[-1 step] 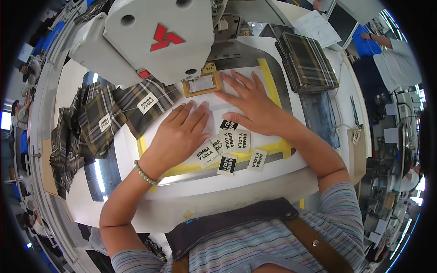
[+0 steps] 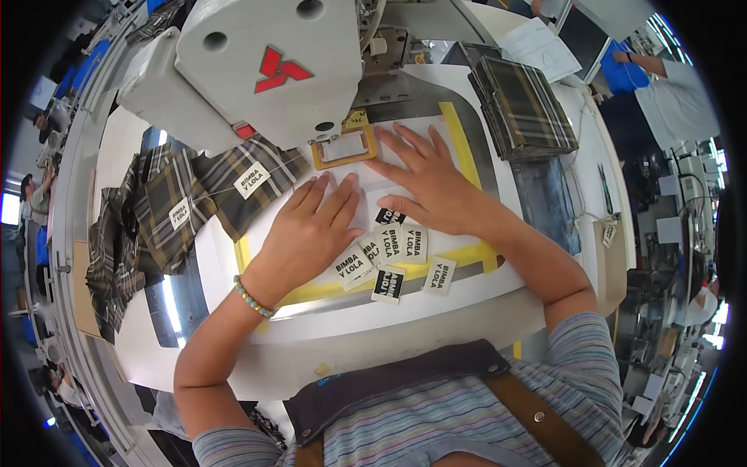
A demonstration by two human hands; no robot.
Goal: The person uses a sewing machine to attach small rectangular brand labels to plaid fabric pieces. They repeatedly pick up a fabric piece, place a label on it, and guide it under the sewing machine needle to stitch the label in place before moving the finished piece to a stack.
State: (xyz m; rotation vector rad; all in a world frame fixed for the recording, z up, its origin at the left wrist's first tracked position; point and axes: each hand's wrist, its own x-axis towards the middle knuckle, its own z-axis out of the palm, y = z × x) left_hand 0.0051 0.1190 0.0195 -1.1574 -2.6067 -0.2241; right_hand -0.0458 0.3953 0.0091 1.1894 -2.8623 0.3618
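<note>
Left hand (image 2: 302, 240) and right hand (image 2: 437, 188) lay outstretched, gripping nothing; near-side labels (image 2: 440, 275) (likely light, soft) looked best pinched by edges.

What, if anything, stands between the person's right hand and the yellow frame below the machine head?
Nothing visible: the right hand lies beside the yellow frame, on its right; whether they touch is unclear.
</note>
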